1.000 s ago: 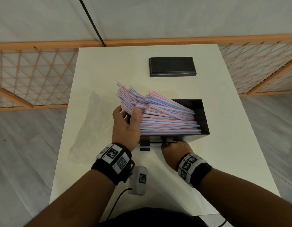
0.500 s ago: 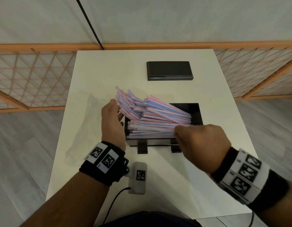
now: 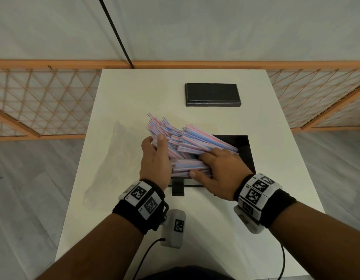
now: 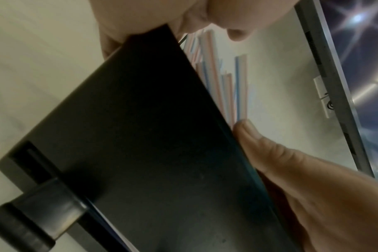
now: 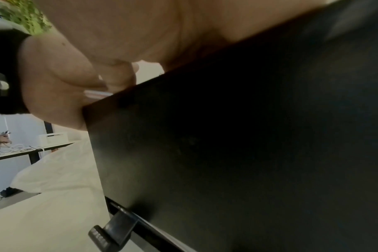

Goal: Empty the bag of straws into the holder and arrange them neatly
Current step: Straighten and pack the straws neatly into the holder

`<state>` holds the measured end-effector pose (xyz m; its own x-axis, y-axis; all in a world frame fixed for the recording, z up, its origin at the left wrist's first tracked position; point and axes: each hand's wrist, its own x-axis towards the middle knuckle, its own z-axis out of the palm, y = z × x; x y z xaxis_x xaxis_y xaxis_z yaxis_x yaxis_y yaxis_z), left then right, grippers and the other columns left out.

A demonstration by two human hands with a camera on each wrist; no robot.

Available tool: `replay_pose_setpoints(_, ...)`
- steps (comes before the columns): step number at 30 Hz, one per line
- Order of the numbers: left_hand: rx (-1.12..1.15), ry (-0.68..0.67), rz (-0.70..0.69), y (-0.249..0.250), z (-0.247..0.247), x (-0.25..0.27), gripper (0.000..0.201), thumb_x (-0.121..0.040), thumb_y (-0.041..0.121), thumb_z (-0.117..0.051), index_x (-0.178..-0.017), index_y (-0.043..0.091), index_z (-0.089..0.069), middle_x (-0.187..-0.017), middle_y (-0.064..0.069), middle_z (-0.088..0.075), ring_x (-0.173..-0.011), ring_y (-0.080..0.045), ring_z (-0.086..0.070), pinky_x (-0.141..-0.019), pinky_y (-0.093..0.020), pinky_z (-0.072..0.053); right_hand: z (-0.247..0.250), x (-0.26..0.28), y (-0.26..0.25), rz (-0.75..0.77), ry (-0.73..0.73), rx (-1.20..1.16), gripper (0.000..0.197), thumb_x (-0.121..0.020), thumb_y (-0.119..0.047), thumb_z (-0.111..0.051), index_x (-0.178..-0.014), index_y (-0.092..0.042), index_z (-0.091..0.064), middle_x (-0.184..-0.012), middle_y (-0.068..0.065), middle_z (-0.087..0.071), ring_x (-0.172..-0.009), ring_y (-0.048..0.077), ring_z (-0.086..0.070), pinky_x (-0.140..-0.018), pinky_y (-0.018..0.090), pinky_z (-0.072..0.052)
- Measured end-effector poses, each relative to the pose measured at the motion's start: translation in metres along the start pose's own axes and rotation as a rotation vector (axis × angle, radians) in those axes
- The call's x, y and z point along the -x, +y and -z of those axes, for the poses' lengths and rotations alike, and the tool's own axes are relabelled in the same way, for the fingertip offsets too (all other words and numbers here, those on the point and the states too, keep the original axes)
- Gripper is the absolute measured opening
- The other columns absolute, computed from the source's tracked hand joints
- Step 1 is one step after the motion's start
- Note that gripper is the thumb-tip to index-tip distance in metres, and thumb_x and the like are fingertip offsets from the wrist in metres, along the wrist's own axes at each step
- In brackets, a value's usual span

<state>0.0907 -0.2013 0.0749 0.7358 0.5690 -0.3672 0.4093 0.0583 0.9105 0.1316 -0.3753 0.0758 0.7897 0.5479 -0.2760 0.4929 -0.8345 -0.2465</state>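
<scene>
Pink-and-blue striped straws (image 3: 197,141) lie heaped in the black holder (image 3: 244,150), their left ends fanning out over its left wall. My left hand (image 3: 155,141) grips those jutting ends, thumb on top, the other fingers hidden behind the bundle. My right hand (image 3: 199,165) holds the lower near bundle, thumb along its near side and fingers tucked between the two layers. The left wrist view shows the holder's dark wall (image 4: 140,136) with straws (image 4: 216,76) beyond it. The right wrist view is mostly holder wall (image 5: 248,153).
The empty clear bag (image 3: 114,158) lies flat on the white table (image 3: 134,93), left of the holder. A black lid (image 3: 212,94) sits at the far side. A black tab (image 3: 177,188) sticks out of the holder's near side. An orange lattice fence (image 3: 43,102) runs behind the table.
My right hand left the holder's near front, rose and came down into the straws, taking the lower bundle. My left hand released and regripped the fanned ends.
</scene>
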Motion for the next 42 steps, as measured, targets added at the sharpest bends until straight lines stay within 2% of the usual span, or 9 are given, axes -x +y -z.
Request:
replay_pose_setpoints(6,0.010,0.011,-0.011,-0.002,0.000,-0.002,0.054,-0.103,0.057,-0.033,-0.136,0.015,-0.047,-0.097,0.017,-0.053,-0.087,0.004,-0.050,-0.090,-0.031,-0.037,0.001,-0.006,-0.010,-0.002,-0.085,0.017,0.072,-0.082,-0.082,-0.020,-0.115,-0.028,-0.054,-0.110,-0.002,-0.062,-0.107,0.027,-0.058,-0.094,0.042,-0.044)
replay_pose_setpoints(13,-0.023,-0.022,-0.017,-0.003,-0.002,-0.001,0.079,-0.090,0.074,-0.038,-0.142,0.015,-0.042,-0.126,-0.007,-0.063,-0.115,-0.027,-0.061,-0.104,-0.046,-0.046,0.006,-0.013,-0.017,0.013,-0.191,-0.033,0.089,-0.075,-0.087,-0.012,-0.123,-0.023,-0.049,-0.116,0.003,-0.053,-0.108,0.027,-0.057,-0.093,0.043,-0.049)
replay_pose_setpoints(17,-0.093,-0.044,-0.084,-0.006,-0.004,0.001,0.051,-0.104,0.050,-0.038,-0.138,0.012,-0.040,-0.117,0.000,-0.060,-0.105,-0.017,-0.057,-0.087,-0.027,-0.039,0.008,-0.017,-0.017,0.051,-0.157,0.057,0.079,-0.082,-0.082,-0.012,-0.117,-0.023,-0.051,-0.114,0.003,-0.061,-0.108,0.028,-0.057,-0.091,0.043,-0.043)
replay_pose_setpoints(25,-0.228,0.001,-0.180,-0.018,0.003,0.000,0.039,-0.097,0.033,-0.062,-0.126,0.013,-0.045,-0.098,0.013,-0.059,-0.084,-0.007,-0.059,-0.074,-0.022,-0.040,0.003,-0.024,-0.016,0.101,-0.133,0.029,0.056,-0.087,-0.075,-0.017,-0.084,-0.027,-0.047,-0.092,0.000,-0.065,-0.095,0.027,-0.061,-0.086,0.039,-0.045)
replay_pose_setpoints(27,-0.229,0.065,-0.183,-0.017,0.006,-0.002,0.029,-0.093,0.033,-0.067,-0.111,0.018,-0.050,-0.094,0.011,-0.060,-0.078,-0.003,-0.058,-0.067,-0.019,-0.040,0.002,-0.029,-0.021,0.115,-0.154,-0.081,0.050,-0.090,-0.068,-0.032,-0.089,-0.023,-0.054,-0.087,0.001,-0.065,-0.086,0.026,-0.063,-0.077,0.035,-0.050)
replay_pose_setpoints(31,-0.331,0.131,-0.179,-0.010,0.010,-0.010,0.030,-0.085,0.037,-0.074,-0.083,0.019,-0.050,-0.080,0.001,-0.057,-0.079,-0.024,-0.058,-0.069,-0.030,-0.037,0.000,-0.037,-0.026,0.096,-0.080,-0.157,0.039,-0.097,-0.055,-0.040,-0.090,-0.020,-0.055,-0.084,0.005,-0.066,-0.082,0.028,-0.063,-0.073,0.033,-0.050)
replay_pose_setpoints(34,-0.360,0.108,-0.185,-0.005,0.013,-0.011,0.033,-0.082,0.040,-0.078,-0.092,0.017,-0.058,-0.079,0.009,-0.061,-0.078,-0.018,-0.058,-0.066,-0.026,-0.039,-0.001,-0.039,-0.029,0.131,-0.078,-0.256,0.033,-0.099,-0.049,-0.040,-0.105,-0.022,-0.059,-0.098,0.005,-0.068,-0.094,0.029,-0.064,-0.079,0.031,-0.046)
replay_pose_setpoints(38,-0.359,0.077,-0.243,0.000,0.016,-0.012,0.038,-0.079,0.043,-0.081,-0.109,0.024,-0.066,-0.094,0.016,-0.066,-0.085,-0.003,-0.057,-0.064,-0.006,-0.036,-0.009,-0.039,-0.032,0.184,-0.098,-0.300,0.064,-0.087,-0.063,-0.028,-0.138,-0.028,-0.046,-0.128,0.005,-0.062,-0.118,0.026,-0.058,-0.098,0.041,-0.047)
replay_pose_setpoints(42,-0.348,0.091,-0.265,0.001,0.019,-0.015,0.029,-0.081,0.040,-0.079,-0.104,0.024,-0.069,-0.091,0.013,-0.068,-0.086,-0.010,-0.062,-0.077,-0.022,-0.042,-0.012,-0.034,-0.033,0.184,-0.084,-0.271,0.078,-0.083,-0.070,-0.025,-0.149,-0.030,-0.034,-0.142,0.002,-0.054,-0.130,0.021,-0.049,-0.108,0.039,-0.041)
